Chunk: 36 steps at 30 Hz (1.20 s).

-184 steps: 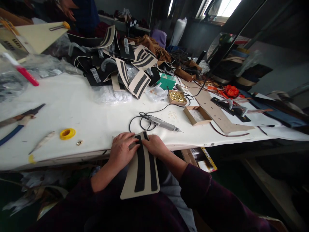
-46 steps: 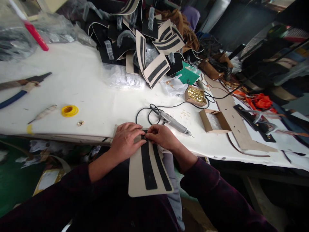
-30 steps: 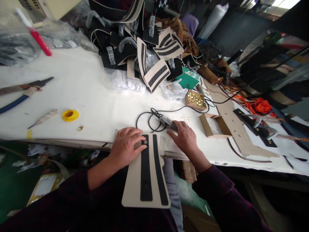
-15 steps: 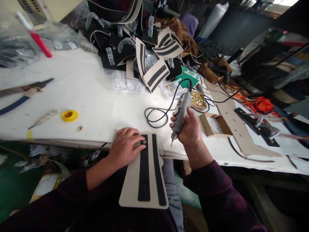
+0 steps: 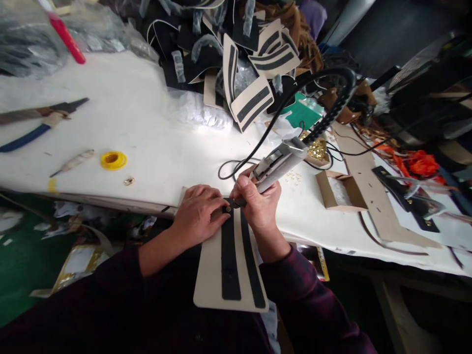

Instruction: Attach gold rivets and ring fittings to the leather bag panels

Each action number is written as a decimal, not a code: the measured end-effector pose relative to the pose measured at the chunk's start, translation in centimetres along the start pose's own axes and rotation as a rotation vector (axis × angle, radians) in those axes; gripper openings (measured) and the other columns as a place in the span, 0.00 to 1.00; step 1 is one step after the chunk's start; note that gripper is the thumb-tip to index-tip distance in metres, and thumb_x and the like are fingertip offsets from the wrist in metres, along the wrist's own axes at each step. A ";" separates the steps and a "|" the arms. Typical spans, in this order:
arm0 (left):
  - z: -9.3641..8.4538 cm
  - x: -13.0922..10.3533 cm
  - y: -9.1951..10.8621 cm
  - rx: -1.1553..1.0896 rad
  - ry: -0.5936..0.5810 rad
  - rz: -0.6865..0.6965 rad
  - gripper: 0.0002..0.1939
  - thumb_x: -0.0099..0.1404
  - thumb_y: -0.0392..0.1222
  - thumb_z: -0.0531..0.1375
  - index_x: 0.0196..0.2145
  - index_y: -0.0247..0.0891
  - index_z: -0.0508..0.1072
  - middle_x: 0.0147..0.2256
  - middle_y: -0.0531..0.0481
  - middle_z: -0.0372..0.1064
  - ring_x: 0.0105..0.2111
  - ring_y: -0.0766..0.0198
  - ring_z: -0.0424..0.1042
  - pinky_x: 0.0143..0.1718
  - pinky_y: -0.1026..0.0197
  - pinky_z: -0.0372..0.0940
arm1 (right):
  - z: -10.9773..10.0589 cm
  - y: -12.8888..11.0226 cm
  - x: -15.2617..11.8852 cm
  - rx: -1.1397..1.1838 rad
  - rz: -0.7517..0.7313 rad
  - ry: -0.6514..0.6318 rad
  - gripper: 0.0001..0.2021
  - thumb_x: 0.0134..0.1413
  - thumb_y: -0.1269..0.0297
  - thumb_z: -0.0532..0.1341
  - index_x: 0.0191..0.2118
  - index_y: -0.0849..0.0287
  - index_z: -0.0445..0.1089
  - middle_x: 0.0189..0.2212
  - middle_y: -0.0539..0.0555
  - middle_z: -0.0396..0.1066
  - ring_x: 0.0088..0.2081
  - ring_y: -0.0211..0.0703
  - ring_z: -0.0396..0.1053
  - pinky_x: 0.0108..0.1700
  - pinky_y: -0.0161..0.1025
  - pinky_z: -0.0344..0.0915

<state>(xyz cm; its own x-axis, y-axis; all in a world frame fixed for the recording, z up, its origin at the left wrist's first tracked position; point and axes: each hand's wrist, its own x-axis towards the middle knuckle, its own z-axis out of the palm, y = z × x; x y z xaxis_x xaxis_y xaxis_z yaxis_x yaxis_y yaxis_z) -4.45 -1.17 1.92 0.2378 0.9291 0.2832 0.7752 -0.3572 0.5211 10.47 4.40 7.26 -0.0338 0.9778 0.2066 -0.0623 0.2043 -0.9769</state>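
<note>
A beige leather panel with two black strips lies partly on my lap, its far end at the table edge. My left hand grips its far left corner, fingers curled, thumb and index fingertips beside a small brass fitting on the left strip. In my right hand is a grey electric screwdriver, held tilted with its nose down at the panel's far end, close to the fitting. The tool's tip is hidden by my fingers. A black cable loops from its upper end.
Ahead lies a pile of similar panels. On the left are pliers, an awl-like tool, yellow tape and a small brass clasp. To the right stand a cardboard box and a box of brass pieces.
My right hand has brought the screwdriver left and down to the panel beside the brass fitting, tilting it over. My left hand stays on the panel. The view has shifted slightly.
</note>
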 end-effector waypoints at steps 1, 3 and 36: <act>0.0 0.0 0.0 -0.003 -0.002 0.000 0.10 0.68 0.48 0.67 0.45 0.46 0.81 0.48 0.47 0.76 0.52 0.47 0.70 0.56 0.41 0.62 | 0.1 0.1 0.0 -0.003 -0.004 0.006 0.25 0.52 0.44 0.73 0.22 0.55 0.63 0.20 0.47 0.66 0.20 0.37 0.66 0.23 0.36 0.65; -0.1 0.0 0.0 -0.008 -0.004 0.002 0.10 0.68 0.48 0.67 0.46 0.46 0.81 0.48 0.47 0.77 0.53 0.47 0.70 0.56 0.41 0.61 | 0.2 0.4 -0.1 -0.001 -0.014 0.015 0.24 0.53 0.44 0.72 0.23 0.55 0.64 0.20 0.47 0.66 0.20 0.38 0.66 0.23 0.37 0.65; 0.0 0.0 -0.1 0.030 -0.024 0.002 0.12 0.69 0.49 0.65 0.48 0.47 0.80 0.49 0.46 0.76 0.53 0.47 0.69 0.56 0.41 0.61 | 0.0 0.6 -0.1 -0.070 -0.004 -0.126 0.23 0.57 0.43 0.69 0.26 0.56 0.66 0.19 0.46 0.63 0.21 0.36 0.60 0.24 0.36 0.61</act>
<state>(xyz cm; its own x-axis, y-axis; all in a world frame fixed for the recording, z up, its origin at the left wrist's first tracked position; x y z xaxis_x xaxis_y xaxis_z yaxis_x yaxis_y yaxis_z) -4.49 -1.16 1.86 0.2530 0.9307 0.2641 0.7918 -0.3560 0.4963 10.39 4.43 6.70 -0.1592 0.9643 0.2117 0.0073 0.2156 -0.9765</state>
